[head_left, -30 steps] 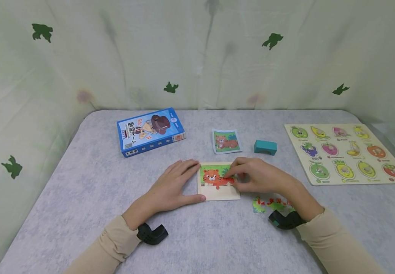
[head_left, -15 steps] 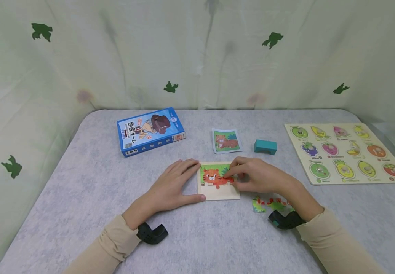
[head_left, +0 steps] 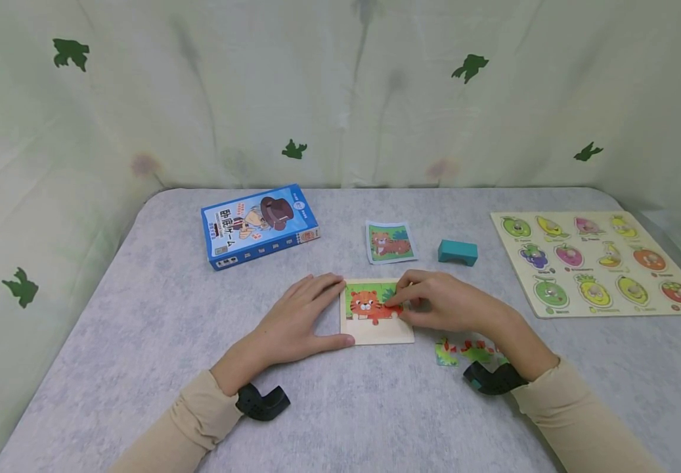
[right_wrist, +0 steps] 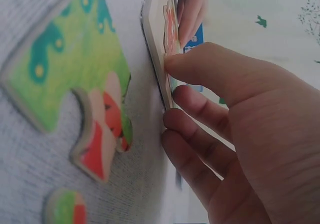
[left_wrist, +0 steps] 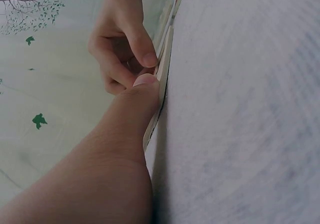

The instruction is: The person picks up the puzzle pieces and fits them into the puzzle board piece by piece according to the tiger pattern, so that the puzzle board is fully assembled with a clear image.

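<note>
The wooden puzzle tray [head_left: 378, 334] lies mid-table, its upper part filled with joined pieces showing an orange tiger [head_left: 365, 306] on green. My left hand [head_left: 299, 322] rests along the tray's left edge, thumb at the lower corner and fingers at the upper one. Over the right side my right hand [head_left: 443, 302] bends, thumb and index finger on a puzzle piece at the tiger's body. In the right wrist view the thumb [right_wrist: 200, 63] touches the pieces while the other fingers [right_wrist: 190, 144] lie by the tray's edge. The fingers hide most of that piece.
Several loose puzzle pieces [head_left: 446, 353] lie below my right wrist. Behind the tray are a tiger picture card [head_left: 391, 243] and a teal block [head_left: 457, 253]. A blue game box [head_left: 260, 226] stands back left, a fruit puzzle board [head_left: 603, 266] at right. A curtain [head_left: 340, 85] hangs behind.
</note>
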A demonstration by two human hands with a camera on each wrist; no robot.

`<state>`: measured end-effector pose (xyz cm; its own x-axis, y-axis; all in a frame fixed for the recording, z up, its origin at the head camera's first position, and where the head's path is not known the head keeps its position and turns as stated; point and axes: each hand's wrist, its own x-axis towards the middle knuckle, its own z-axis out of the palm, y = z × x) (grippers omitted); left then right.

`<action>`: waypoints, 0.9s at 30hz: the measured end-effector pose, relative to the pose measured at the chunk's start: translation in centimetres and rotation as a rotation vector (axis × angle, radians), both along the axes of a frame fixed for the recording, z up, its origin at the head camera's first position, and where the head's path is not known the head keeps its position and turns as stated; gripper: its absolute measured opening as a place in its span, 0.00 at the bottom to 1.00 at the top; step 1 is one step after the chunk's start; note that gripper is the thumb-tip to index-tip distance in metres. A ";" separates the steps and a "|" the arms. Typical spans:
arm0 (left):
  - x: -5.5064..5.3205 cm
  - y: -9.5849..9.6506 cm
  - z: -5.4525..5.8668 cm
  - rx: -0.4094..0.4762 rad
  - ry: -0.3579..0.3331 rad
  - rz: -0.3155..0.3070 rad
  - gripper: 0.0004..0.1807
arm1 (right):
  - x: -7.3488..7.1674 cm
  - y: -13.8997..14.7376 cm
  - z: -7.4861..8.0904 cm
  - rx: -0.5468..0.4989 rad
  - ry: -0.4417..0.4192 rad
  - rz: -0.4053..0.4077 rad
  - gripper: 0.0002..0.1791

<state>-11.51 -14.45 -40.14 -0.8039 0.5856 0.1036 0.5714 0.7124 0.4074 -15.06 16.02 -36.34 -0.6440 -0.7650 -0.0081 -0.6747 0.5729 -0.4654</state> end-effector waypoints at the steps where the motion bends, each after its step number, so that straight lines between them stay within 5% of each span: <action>1: 0.0 0.0 0.0 0.000 0.001 0.000 0.53 | 0.0 0.0 0.0 0.001 -0.001 -0.001 0.14; 27: 0.0 -0.2 -0.2 0.014 -0.010 -0.005 0.52 | 1.4 1.7 1.1 -0.048 -0.006 0.002 0.16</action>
<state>-11.47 -14.62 -40.30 -0.8019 0.5884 0.1034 0.5709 0.7038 0.4228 -13.64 17.73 -35.25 -0.6425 -0.7659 0.0245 -0.6728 0.5485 -0.4964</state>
